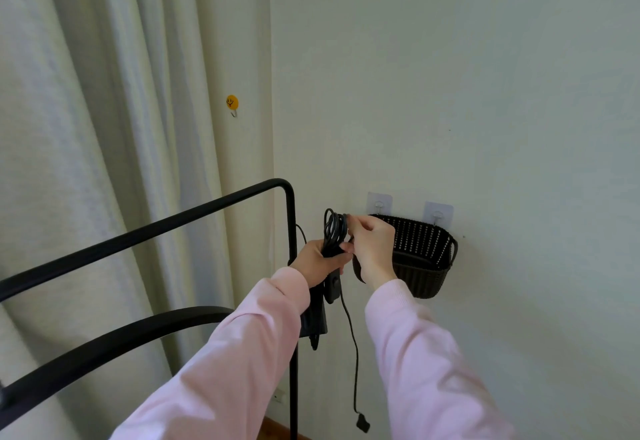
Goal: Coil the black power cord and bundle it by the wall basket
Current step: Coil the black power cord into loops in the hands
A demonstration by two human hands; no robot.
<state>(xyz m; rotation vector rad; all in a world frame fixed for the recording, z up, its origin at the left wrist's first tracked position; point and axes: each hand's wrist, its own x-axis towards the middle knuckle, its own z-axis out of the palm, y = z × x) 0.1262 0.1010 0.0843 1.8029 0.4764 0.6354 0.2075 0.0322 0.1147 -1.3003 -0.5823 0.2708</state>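
Observation:
The black power cord [333, 228] is gathered into several loops that stick up above my left hand [317, 261], which grips the bundle around its middle. My right hand [371, 245] pinches the top of the loops with its fingertips, just left of the dark woven wall basket [427, 259]. An inline switch hangs below my left hand, and a loose tail of cord drops down to a plug near the floor. Both arms wear pink sleeves.
The basket hangs from two clear adhesive hooks [438, 213] on the pale wall. A black metal frame [207, 212] with a vertical post stands at the left, touching the cord area. Pale curtains fill the left side. A yellow smiley hook [232, 103] is on the wall.

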